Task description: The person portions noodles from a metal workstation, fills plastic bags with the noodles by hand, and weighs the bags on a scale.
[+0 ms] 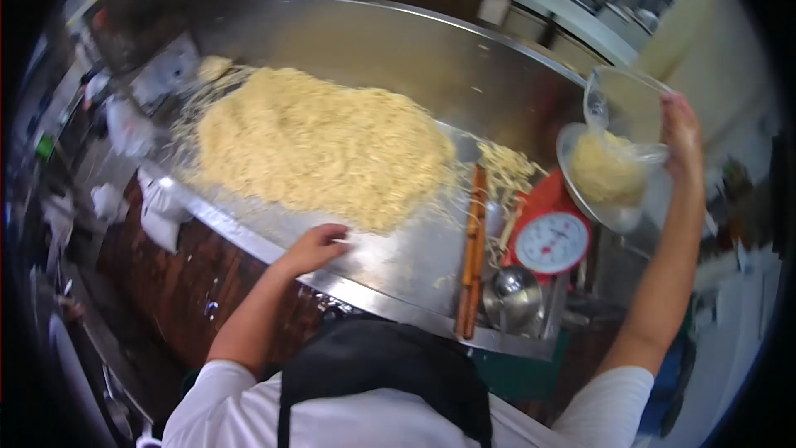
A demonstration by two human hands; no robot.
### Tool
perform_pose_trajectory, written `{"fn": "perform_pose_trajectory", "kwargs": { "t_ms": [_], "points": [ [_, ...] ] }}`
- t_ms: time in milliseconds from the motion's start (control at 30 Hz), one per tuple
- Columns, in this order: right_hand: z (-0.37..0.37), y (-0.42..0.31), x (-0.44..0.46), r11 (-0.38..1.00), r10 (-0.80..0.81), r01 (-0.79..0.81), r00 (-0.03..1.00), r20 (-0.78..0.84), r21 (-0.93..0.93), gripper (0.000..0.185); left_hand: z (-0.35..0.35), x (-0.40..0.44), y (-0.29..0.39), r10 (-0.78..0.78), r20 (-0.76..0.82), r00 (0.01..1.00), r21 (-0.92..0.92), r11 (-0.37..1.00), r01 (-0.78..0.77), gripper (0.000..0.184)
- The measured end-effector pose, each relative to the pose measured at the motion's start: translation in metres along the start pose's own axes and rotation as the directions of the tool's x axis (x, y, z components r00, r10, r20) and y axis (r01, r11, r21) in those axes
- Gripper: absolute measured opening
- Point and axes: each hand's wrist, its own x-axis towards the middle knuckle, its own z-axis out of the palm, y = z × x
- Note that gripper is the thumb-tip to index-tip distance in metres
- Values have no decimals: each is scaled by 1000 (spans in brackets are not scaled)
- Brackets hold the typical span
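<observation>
A large heap of pale yellow noodles point(323, 145) is spread over the metal table point(398, 270). My left hand point(317, 250) hovers near the table's front edge, just short of the heap, its fingers slightly apart with nothing in them. Over on the right, my right hand point(681, 129) grips the rim of a clear plastic bag point(638, 152). The bag's mouth gapes above a metal bowl point(620, 217), and a portion of noodles point(604, 172) lies inside. The bowl rests on a red dial scale point(551, 242) whose white face points toward me.
Long wooden sticks point(471, 257) lie between the heap and the scale. A round metal vessel point(512, 294) sits at the front right corner. Loose noodles point(506, 168) are scattered behind the scale. White plastic bags point(131, 129) are at the left end. A raised metal wall point(356, 41) borders the back.
</observation>
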Motion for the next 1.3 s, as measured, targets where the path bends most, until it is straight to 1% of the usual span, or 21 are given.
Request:
{"fn": "perform_pose_trajectory", "kwargs": {
  "t_ms": [33, 67, 100, 233, 300, 367, 467, 533, 567, 633, 700, 833, 900, 933, 967, 1000, 1033, 1100, 1167, 1233, 1300],
  "points": [
    [-4, -10, 9, 996, -63, 61, 998, 29, 68, 16, 27, 7, 16, -16, 69, 997, -59, 998, 20, 53],
    [0, -26, 13, 992, -71, 65, 996, 55, 105, 15, 51, 13, 32, 44, 99, 994, -62, 997, -38, 53],
    [76, -46, -25, 952, -86, 87, 996, -18, 294, 14, -55, -11, 46, 89, 104, 991, 116, 988, -101, 54],
    [110, -120, -40, 913, -171, 117, 980, 106, 392, 11, -12, -7, 109, 268, 151, 951, 53, 959, -279, 75],
    [126, -130, -52, 910, -178, 94, 968, 176, 403, 11, -10, -5, 144, 370, 140, 919, 60, 923, -381, 90],
    [144, -131, -66, 915, -147, 50, 965, 216, 401, 10, -10, 2, 171, 545, 62, 836, 169, 820, -546, 97],
    [190, -95, -101, 948, -65, -28, 958, 280, 318, 11, -13, 10, 189, 603, 9, 798, 307, 758, -576, 101],
    [223, -62, -140, 960, -13, -103, 913, 407, 261, 11, -20, 11, 184, 601, 74, 796, 129, 785, -606, 93],
    [235, -49, -159, 970, 104, -200, 854, 510, 137, 9, -23, 12, 177, 600, 108, 793, 37, 794, -607, 89],
    [264, -6, -199, 969, 207, -248, 759, 618, -21, 9, -12, 48, 102, 492, 235, 838, 107, 844, -525, 62],
    [285, 41, -235, 936, 350, -268, 662, 663, -227, 10, 9, 34, 60, 381, 166, 910, 353, 838, -415, 32],
    [268, 63, -257, 887, 449, -435, 724, 523, -158, 14, 17, -11, 55, 473, -77, 878, 201, 870, -451, 19],
    [248, 69, -249, 847, 438, -529, 741, 509, 42, 16, 18, -20, 60, 457, -157, 876, 83, 890, -449, 20],
    [244, 66, -250, 860, 385, -499, 771, 508, 106, 19, 25, -19, 56, 504, -181, 845, 8, 859, -511, 25],
    [238, 63, -251, 868, 333, -468, 798, 501, 167, 23, 27, -22, 53, 438, -194, 878, -73, 886, -458, 27],
    [228, 62, -251, 847, 348, -508, 753, 558, 158, 43, 28, -26, 56, 371, -202, 906, -152, 902, -403, 29],
    [228, 65, -259, 872, 342, -484, 719, 605, 81, 52, 29, -29, 62, 308, -208, 928, -228, 908, -352, 31],
    [239, 74, -273, 918, 322, -392, 647, 692, -61, 71, 20, -34, 66, 290, -182, 940, -181, 930, -322, 33],
    [279, 109, -302, 952, 182, 63, 669, 721, -299, 101, 15, -37, 66, 320, -138, 937, -128, 933, -338, 30],
    [337, 91, -303, 853, -94, 435, 671, 735, -288, 105, 16, -39, 62, 360, -67, 931, -120, 923, -365, 29],
    [392, 122, -318, 882, -309, 430, 835, 455, -191, 85, 17, -35, 58, 444, -28, 896, -64, 893, -445, 29]
  ]
}}
